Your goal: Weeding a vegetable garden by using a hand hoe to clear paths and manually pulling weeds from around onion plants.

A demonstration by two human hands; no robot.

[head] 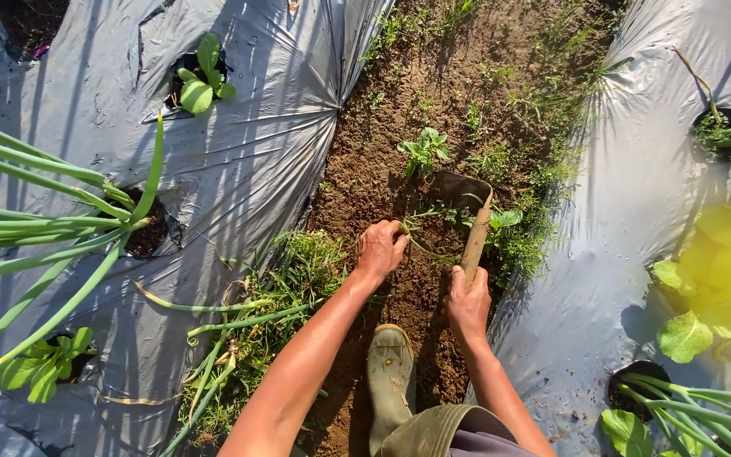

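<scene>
The left hand (pixel 380 248) is closed around the thin green stem of a small weed (pixel 420 228) rooted in the brown soil path (pixel 382 169). The right hand (pixel 467 303) is wrapped tight on the wooden handle of a short hand hoe (pixel 471 222), whose flat dark blade sits in the earth at twelve o'clock from the knuckles. A leafy green seedling weed (pixel 424 151) stands just beyond the blade. At six o'clock rests an olive rubber boot (pixel 389 372). A heap of pulled green weeds (pixel 272 313) lies at nine o'clock, edging the grey plastic mulch sheet (pixel 239 152) with long green onion stalks (pixel 52 220).
</scene>
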